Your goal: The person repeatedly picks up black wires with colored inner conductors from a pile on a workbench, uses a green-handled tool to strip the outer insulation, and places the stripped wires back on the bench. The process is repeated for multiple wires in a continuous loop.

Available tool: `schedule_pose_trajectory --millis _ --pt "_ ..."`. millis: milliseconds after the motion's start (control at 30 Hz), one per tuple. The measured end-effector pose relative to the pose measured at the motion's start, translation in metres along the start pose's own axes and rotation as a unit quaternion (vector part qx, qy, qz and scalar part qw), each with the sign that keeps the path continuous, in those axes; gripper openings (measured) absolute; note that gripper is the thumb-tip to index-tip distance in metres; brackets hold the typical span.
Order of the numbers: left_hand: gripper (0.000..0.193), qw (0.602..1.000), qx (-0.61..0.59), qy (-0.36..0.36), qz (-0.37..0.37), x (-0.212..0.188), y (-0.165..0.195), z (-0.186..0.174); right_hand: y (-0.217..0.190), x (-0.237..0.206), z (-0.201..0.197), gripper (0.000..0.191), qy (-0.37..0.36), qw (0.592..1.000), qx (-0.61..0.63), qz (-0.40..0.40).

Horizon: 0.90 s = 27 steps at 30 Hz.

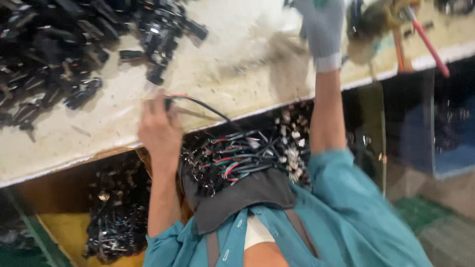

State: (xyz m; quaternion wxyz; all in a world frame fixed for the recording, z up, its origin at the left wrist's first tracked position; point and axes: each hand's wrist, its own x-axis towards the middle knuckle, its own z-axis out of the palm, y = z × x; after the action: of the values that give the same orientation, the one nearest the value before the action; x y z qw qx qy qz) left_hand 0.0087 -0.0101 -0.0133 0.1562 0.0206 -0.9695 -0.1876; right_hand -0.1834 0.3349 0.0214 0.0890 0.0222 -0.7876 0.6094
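Here, the bare left hand point(159, 129), centre-left of the frame, pinches a short cable point(198, 103) at the table point(237, 59) edge; red, green and black wires show at its fingertips, and the black lead arcs rightward over the edge. The right hand point(322, 29), in a grey glove, reaches to the top of the frame; motion blur hides its fingers, so whether it grips anything cannot be told. Beside it, upper right, lies a blurred tool with red handles point(429, 47).

Below the table edge, centre frame, a dark apron point(247, 195) sags under a bundle of similar cables point(242, 155) with small metal ends. Lower left, a yellow-brown box point(64, 232) holds another heap point(116, 217) of them. Upper left, a large pile of black plugs point(54, 49) spreads over the tabletop, with several loose pieces near its right margin.

As a judgement: one cable is in hand, many lie gathered in the apron and box, and the big plug pile suggests much work remains.
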Motion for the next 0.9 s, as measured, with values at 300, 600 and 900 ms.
schedule_pose_trajectory --millis 300,600,900 --pt "0.071 0.970 0.179 0.159 -0.047 0.038 -0.019 -0.027 -0.024 -0.081 0.047 0.020 -0.104 0.902 0.419 -0.028" --pt "0.034 0.760 -0.644 -0.080 -0.044 0.026 0.114 0.015 -0.041 -0.125 0.075 0.008 -0.112 0.811 0.562 0.119" --pt "0.046 0.896 -0.434 -0.038 0.083 0.024 0.121 0.017 -0.072 -0.166 0.050 0.030 0.077 0.961 0.246 0.095"
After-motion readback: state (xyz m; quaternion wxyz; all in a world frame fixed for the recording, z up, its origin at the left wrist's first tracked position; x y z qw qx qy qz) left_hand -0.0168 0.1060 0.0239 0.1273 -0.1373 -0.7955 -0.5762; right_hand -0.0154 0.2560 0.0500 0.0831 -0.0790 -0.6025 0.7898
